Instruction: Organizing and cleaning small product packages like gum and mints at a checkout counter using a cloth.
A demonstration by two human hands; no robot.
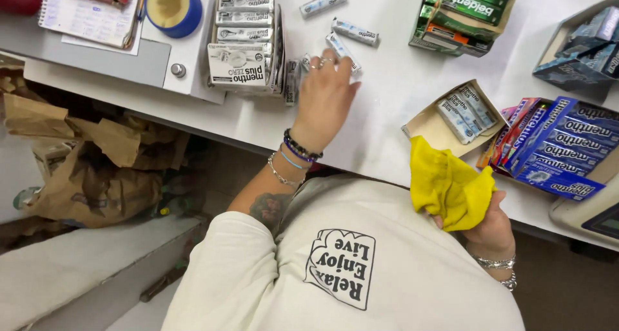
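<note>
Cloth, yellow, is bunched in the right hand, fist closed on it at the counter front edge. Soft, light, no slip; grab anywhere. Left hand lies flat farther in, fingers spread over a small silver pack, not clamped. More loose packs beyond. Grey carton left, open box and blue cartons right; free lane between. Green cartons at back.

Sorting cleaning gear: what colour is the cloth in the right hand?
Plain yellow cloth, bunched in the right hand; head view.
</note>
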